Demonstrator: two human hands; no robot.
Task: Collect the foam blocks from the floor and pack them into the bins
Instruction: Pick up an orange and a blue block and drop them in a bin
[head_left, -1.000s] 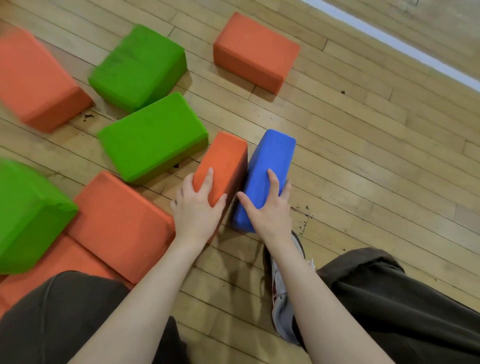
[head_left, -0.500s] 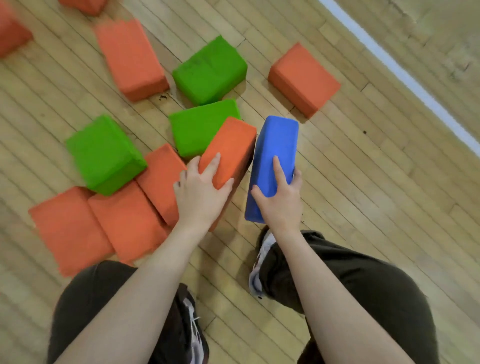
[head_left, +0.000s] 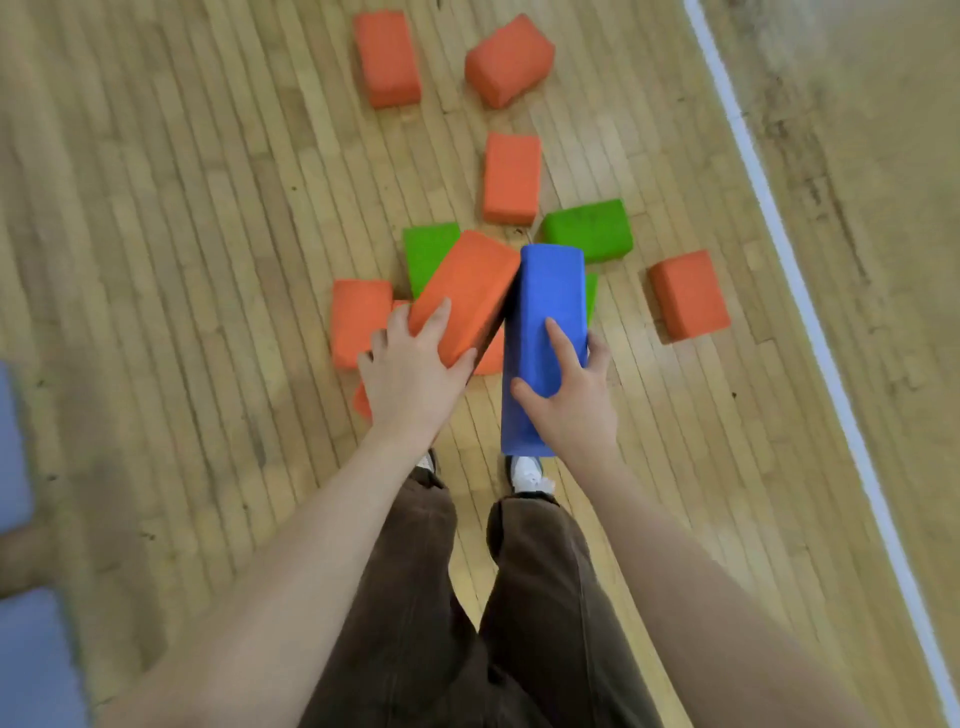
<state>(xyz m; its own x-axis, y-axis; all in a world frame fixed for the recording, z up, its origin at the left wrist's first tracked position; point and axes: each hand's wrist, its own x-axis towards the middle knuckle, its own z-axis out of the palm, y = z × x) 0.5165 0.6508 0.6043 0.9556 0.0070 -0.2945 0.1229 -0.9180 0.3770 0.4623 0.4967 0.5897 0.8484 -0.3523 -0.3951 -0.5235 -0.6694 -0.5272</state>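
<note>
Left hand (head_left: 415, 376) grips an orange block (head_left: 462, 293), right hand (head_left: 569, 400) a blue block (head_left: 545, 332); both probably light, soft foam, best clasped across the end.

We look steeply down from head height through one wide-angle view, our legs (head_left: 498, 597) at lower centre, wooden floor (head_left: 182, 260) filling the frame.

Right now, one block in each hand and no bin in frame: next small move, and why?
Probably turn and carry both toward the bins. The left hand grips the orange foam block, the right hand the blue foam block, both held up off the wooden floor, so neither hand can take another.
</note>
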